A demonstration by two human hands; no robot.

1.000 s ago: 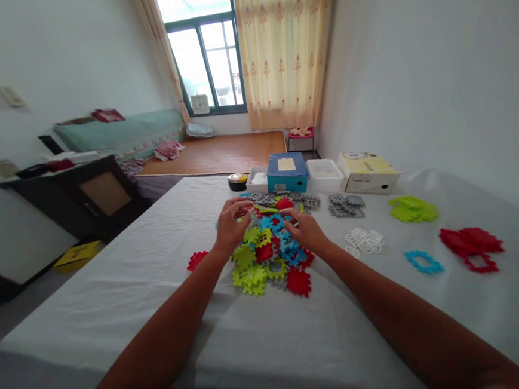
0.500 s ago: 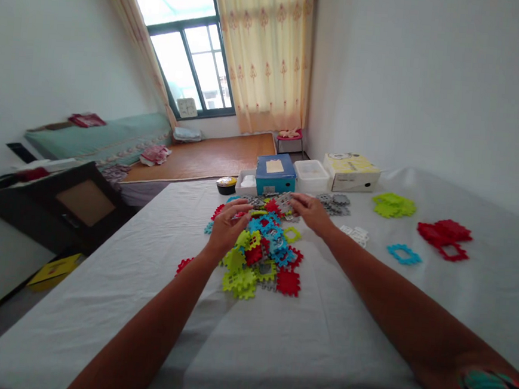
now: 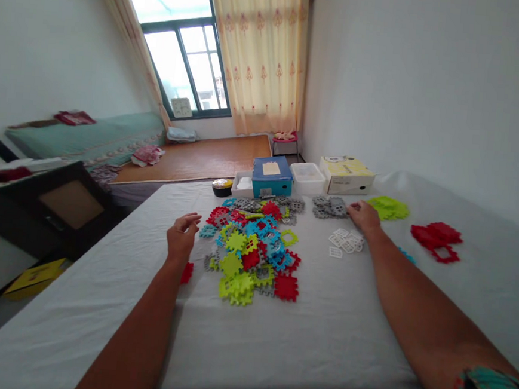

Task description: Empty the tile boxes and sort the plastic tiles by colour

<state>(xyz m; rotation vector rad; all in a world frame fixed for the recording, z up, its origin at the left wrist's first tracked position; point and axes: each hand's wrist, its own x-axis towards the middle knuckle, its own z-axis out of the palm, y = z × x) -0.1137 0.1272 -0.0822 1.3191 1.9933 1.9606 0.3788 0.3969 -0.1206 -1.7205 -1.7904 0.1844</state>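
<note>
My right hand (image 3: 364, 216) is at the small pile of grey building tiles (image 3: 324, 207). Its thumb and fingers pinch the edge of a grey toothed tile (image 3: 338, 206) on top of that pile. Left of the big mixed heap hovers my left hand (image 3: 181, 234), its fingers loosely bent and apart, with nothing in them. The heap holds lime tiles (image 3: 231, 265), blue tiles (image 3: 276, 247), red tiles (image 3: 286, 287) and grey tiles, many overlapping. White window-like pieces (image 3: 349, 241) lie just below the grey pile.
Lime tiles (image 3: 391, 208) and red tiles (image 3: 437, 233) form separate piles at the right. A blue tile (image 3: 408, 255) is partly hidden by my right forearm. Along the back stand a blue box (image 3: 272, 177), a clear plastic tub (image 3: 308, 178), a yellow-white box (image 3: 347, 176) and a round black container (image 3: 222, 187).
My right hand has carried a grey tile rightward from the heap to the grey pile. My left hand has drawn back left, away from the heap.
</note>
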